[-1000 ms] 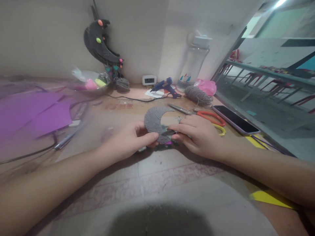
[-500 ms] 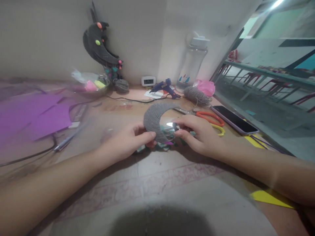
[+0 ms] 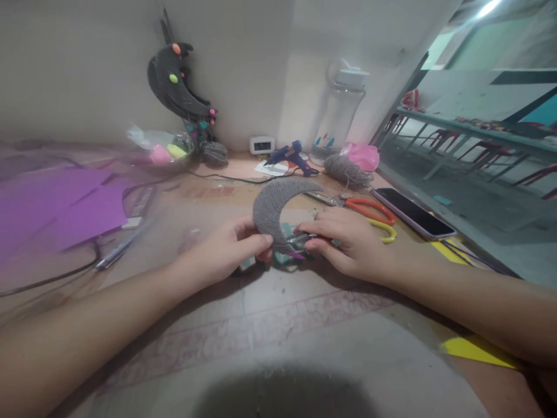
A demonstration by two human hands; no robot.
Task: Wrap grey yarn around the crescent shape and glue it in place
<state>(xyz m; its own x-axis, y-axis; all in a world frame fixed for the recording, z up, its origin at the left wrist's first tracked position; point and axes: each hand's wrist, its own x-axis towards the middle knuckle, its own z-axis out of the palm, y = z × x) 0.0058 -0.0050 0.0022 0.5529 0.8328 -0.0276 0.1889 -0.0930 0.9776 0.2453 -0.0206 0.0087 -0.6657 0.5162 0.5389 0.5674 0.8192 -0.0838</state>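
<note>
Metal tool (image 3: 298, 238) lowered to yarn crescent (image 3: 266, 210); right hand (image 3: 348, 241) pinching tool, left hand (image 3: 237, 244) clamped on crescent. Phone (image 3: 413, 212) near table's (image 3: 304, 331) right edge.

A plain, pale grey wall (image 3: 243, 75) rises beyond the pinkish-tan tabletop (image 3: 487, 386). At far right, a long grey-green table (image 3: 470, 129) and dark red stools (image 3: 494, 152) stand on a grey floor (image 3: 474, 200), under a bright white lamp (image 3: 488, 7).

Dim, greyish light. Ceiling lamp (image 3: 488, 7), white glare, upper right of water bottle (image 3: 339, 119). Broad dark shadow (image 3: 282, 392) falls on counter (image 3: 270, 325), nearer the camera than the bottle. Purple sheets (image 3: 91, 212), left of bottle: blurred. Bottle itself leans, lens-stretched.
</note>
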